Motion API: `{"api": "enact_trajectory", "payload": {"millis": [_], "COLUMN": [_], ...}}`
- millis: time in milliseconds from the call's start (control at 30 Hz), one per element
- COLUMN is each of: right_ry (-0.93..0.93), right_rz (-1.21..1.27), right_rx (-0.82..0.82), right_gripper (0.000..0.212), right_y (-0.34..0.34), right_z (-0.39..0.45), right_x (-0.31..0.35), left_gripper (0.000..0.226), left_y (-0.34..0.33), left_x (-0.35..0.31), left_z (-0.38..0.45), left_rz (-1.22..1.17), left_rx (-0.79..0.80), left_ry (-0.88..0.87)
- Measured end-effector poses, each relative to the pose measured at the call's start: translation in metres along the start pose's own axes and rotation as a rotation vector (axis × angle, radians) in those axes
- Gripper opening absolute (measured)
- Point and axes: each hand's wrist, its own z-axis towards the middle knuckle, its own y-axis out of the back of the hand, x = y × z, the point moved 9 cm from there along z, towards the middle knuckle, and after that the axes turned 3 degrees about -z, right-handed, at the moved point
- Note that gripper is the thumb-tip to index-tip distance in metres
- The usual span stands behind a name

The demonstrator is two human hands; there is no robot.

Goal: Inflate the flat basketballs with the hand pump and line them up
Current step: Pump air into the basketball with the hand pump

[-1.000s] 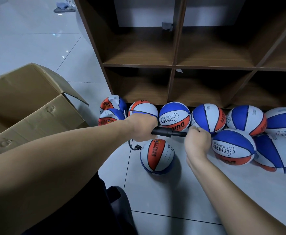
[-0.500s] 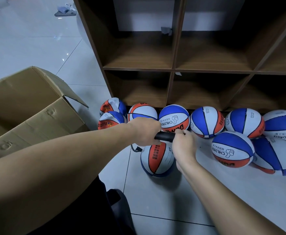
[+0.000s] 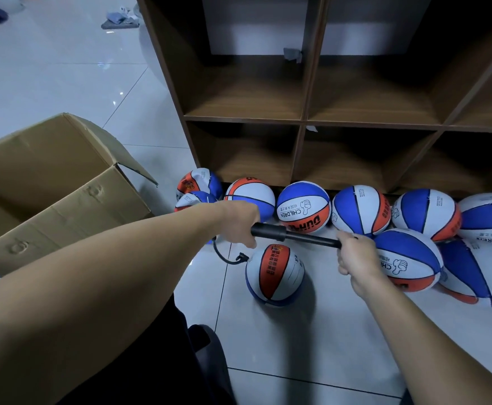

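The left hand (image 3: 240, 222) is curled around the thick barrel end of a black plastic hand pump (image 3: 285, 232), which lies nearly level above the pale tiled floor (image 3: 312, 331). The right hand (image 3: 355, 257) is closed in a fist around the pump's handle, at the far end of the thin black rod (image 3: 315, 240), so the rod stands drawn out between the two fists.

From under the left hand a thin black hose (image 3: 224, 257) loops down and ends at the upper left side of a round basketball with orange, white and blue panels (image 3: 274, 276). That ball rests on the floor just below the pump, between the two forearms and nearer the left hand.

Behind the pump, a row of blue, white and orange basketballs (image 3: 304, 207) lies along the foot of a dark brown wooden cubby shelf (image 3: 303, 118). At the row's left end two crumpled, flat balls (image 3: 198, 187) are stacked. To the right, one more blue-and-white ball (image 3: 408, 258) sits in front of the row, touching the back of the right hand, with a partly slack ball (image 3: 481, 273) beside it.

An open brown cardboard box (image 3: 58, 185) stands to the left, beside the left forearm.
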Motion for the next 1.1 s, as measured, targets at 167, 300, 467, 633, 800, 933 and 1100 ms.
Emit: {"api": "enact_trajectory", "payload": {"millis": [167, 300, 467, 633, 800, 933, 1100], "right_ry": [0.034, 0.114, 0.099, 0.068, 0.071, 0.036, 0.088], "right_rz": [-0.069, 0.035, 0.055, 0.072, 0.077, 0.091, -0.005], "right_rx": [-0.225, -0.294, -0.215, -0.119, -0.070, 0.011, 0.049], "right_gripper": [0.022, 0.029, 0.031, 0.028, 0.019, 0.019, 0.021], "right_y": [0.004, -0.007, -0.028, -0.049, -0.055, -0.058, -0.046], "right_z": [-0.009, -0.036, -0.051, -0.057, -0.053, -0.045, -0.036], "right_x": [0.002, 0.016, 0.019, 0.016, 0.019, 0.018, 0.024], "left_gripper": [0.025, 0.030, 0.038, 0.023, 0.022, 0.022, 0.021], "left_y": [0.000, 0.009, 0.006, 0.010, 0.014, 0.015, 0.012], "left_x": [-0.028, -0.042, -0.045, -0.053, -0.061, -0.060, -0.051], "left_z": [-0.003, -0.005, -0.007, -0.012, -0.012, -0.007, -0.004], "left_rz": [0.094, 0.094, 0.127, 0.163, 0.159, 0.176, 0.121], "left_rx": [-0.059, -0.142, -0.187, -0.204, -0.222, -0.199, -0.143], "left_ry": [-0.061, -0.117, -0.131, -0.148, -0.165, -0.163, -0.137]}}
